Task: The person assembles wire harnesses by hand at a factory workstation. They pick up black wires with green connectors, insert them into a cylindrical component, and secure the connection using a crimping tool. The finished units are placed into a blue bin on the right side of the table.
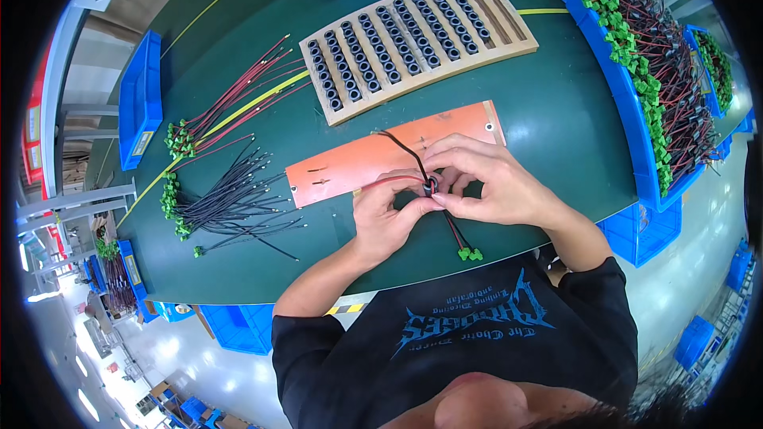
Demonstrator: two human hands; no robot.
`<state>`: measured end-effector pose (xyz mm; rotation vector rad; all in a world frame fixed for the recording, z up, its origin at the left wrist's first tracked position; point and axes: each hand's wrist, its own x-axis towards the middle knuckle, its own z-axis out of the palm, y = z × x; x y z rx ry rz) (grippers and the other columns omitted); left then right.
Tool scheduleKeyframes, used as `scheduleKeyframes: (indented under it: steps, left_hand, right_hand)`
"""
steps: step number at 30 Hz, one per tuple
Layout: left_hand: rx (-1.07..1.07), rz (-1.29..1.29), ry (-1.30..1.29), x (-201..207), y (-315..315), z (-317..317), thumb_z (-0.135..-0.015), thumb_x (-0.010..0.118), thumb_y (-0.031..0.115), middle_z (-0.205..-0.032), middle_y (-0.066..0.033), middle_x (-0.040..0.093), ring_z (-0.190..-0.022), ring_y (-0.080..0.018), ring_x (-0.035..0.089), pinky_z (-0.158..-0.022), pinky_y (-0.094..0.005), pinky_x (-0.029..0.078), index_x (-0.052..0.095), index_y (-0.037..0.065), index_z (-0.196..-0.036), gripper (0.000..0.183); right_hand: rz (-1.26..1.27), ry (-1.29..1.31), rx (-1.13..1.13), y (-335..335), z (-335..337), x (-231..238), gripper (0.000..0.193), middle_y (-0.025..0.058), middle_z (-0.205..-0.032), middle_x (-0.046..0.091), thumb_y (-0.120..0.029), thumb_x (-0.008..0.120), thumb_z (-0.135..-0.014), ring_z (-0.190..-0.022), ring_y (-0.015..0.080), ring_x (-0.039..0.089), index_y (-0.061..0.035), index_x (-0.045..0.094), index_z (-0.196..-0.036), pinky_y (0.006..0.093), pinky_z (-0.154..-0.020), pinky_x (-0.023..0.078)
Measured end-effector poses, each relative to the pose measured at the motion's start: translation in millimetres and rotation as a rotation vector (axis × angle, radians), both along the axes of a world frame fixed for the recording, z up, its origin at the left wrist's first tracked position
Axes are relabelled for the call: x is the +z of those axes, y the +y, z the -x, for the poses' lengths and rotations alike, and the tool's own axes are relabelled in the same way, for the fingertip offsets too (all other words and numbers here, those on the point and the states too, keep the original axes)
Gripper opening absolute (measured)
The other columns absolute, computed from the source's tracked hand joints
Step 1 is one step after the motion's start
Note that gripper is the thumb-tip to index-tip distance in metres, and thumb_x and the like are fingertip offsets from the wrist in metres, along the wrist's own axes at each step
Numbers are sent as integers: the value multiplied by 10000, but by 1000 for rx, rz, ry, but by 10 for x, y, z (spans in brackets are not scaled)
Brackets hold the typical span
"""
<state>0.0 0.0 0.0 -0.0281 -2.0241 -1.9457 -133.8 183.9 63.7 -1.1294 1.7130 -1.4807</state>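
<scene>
Both hands are gripping: left hand (388, 210) and right hand (501, 187) are pinching a dark ring core (430, 185) and its wires, thumbs meeting. Fingers are hiding which one is carrying the ring; can't tell. Ring is sitting between the orange board (342, 175)'s near long edge and the workbench (556, 103)'s near edge. Black wire (404, 148) is curving up over the board; red wire (389, 181) is running left; green connectors (470, 254) are dangling toward the near edge.

Looks like wire is being worked around the ring. Doing it well probably means one hand steadying the ring while the other is drawing wire snug: turns lying side by side, insulation not scraping on the rim, connectors hanging free.

Materials: board is looking flat and smooth, bench slightly glossy. Wooden rack (350, 114), toward the far edge, is holding rows of stubby black cylindrical rings (387, 65). Thin, flexible-looking red leads (234, 87) and black leads (226, 199) are fanning out by the left edge. Blue plastic bin (612, 99) at the right edge is holding tangled, connector-ended assemblies.
</scene>
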Motion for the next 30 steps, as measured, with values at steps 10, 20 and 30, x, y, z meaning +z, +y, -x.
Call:
scheduleKeyframes:
  steps: [10,20,30]
  left_hand:
    - [-91,-266,-118,-21,-31,37,-890,740,-78,-1094,-132,699,-1015,-201,701,-928,-353,586,648,-42,-1052,189]
    - [-136,-340,-127,0,-75,96,-979,643,-40,-1208,-155,663,-1093,-245,677,-949,-398,571,540,-19,-1201,245]
    - [-482,-550,-338,113,26,122,-1080,520,149,-1084,-172,639,-857,-197,610,-790,-317,500,538,34,-1259,213]
  right_hand:
    - [83,56,-33,-25,15,-87,382,118,-1255,606,41,688,-876,-969,178,700,12,665,-1256,301,-816,635]
    - [86,13,-70,-51,10,-187,345,129,-1250,586,-28,664,-957,-1035,198,687,15,644,-1298,306,-800,631]
    - [107,-410,-166,-117,36,-219,370,90,-1121,666,-246,560,-1080,-915,119,646,36,631,-1309,266,-790,550]
